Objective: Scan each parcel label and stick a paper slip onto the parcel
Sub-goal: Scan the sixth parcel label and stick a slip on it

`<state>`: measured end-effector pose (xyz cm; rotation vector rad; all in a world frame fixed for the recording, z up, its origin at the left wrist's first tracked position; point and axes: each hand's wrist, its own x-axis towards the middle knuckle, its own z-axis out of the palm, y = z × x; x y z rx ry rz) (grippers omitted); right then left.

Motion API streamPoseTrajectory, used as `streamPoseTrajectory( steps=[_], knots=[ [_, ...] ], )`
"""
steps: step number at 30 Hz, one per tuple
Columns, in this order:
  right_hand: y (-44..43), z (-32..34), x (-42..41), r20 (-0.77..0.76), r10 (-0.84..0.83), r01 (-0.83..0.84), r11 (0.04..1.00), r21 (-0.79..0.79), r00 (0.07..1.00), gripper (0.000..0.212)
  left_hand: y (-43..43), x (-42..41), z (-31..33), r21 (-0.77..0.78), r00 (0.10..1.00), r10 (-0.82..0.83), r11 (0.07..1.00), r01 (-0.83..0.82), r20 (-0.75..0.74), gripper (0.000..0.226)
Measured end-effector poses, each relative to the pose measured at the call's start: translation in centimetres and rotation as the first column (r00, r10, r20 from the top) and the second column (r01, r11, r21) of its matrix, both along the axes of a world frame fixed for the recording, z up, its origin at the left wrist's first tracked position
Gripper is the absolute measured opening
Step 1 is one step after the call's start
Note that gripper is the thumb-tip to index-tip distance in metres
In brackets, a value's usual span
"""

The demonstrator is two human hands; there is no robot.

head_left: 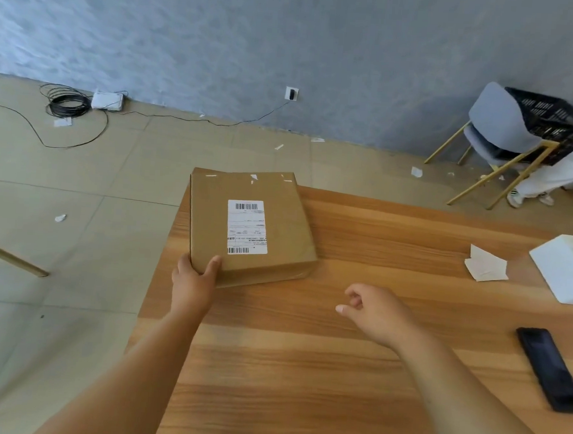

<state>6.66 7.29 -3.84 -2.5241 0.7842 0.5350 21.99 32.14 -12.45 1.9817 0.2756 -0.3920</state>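
Note:
A flat brown cardboard parcel (277,229) lies at the far left corner of the wooden table (336,371), partly over the far edge. A white label (247,227) with barcodes faces up on its top. My left hand (194,276) grips the parcel's near left corner, thumb on top. My right hand (376,311) hovers above the table to the right of the parcel, fingers loosely curled and holding nothing. A small stack of white paper slips (485,264) lies at the right. A black phone (551,367) rests near the right edge.
A white block-like thing (567,271) lies at the table's far right. On the floor are paper scraps, coiled black cable (67,104) and a white device (107,101). A grey chair (498,129) holds a black crate (552,119). A person's leg in white (556,173) is beside it.

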Motion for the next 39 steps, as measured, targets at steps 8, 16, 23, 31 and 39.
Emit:
streamPoseTrajectory(
  steps=[8, 16, 23, 31, 39],
  knots=[
    [-3.0, -0.5, 2.6, 0.104, -0.027, 0.024, 0.999, 0.025, 0.994, 0.033, -0.7, -1.0, -0.6, 0.009, 0.983, -0.174, 0.985, 0.174, 0.058, 0.039],
    [-5.4, -1.7, 4.1, 0.161, 0.283, -0.267, 0.957, -0.112, 0.946, 0.062, -2.2, -1.4, 0.0, -0.163, 0.897, -0.424, 0.900, 0.404, -0.120, 0.044],
    [-8.5, -3.5, 3.6, -0.157, 0.308, -0.304, 0.951, 0.050, 0.938, 0.105, -7.2, -1.0, 1.0, -0.021, 0.858, -0.512, 0.858, 0.513, 0.051, 0.060],
    [-11.2, -4.8, -2.2, -0.126, -0.116, 0.094, 0.981, -0.171, 0.985, 0.092, -10.9, -4.2, 1.4, 0.145, 0.856, -0.481, 0.876, 0.460, 0.187, 0.063],
    [-9.9, -4.7, -8.1, -0.021, -0.246, 0.224, 0.910, -0.348, 0.969, 0.062, -12.7, -7.1, 0.8, 0.177, 0.820, -0.559, 0.825, 0.537, 0.120, 0.073]
  ],
)
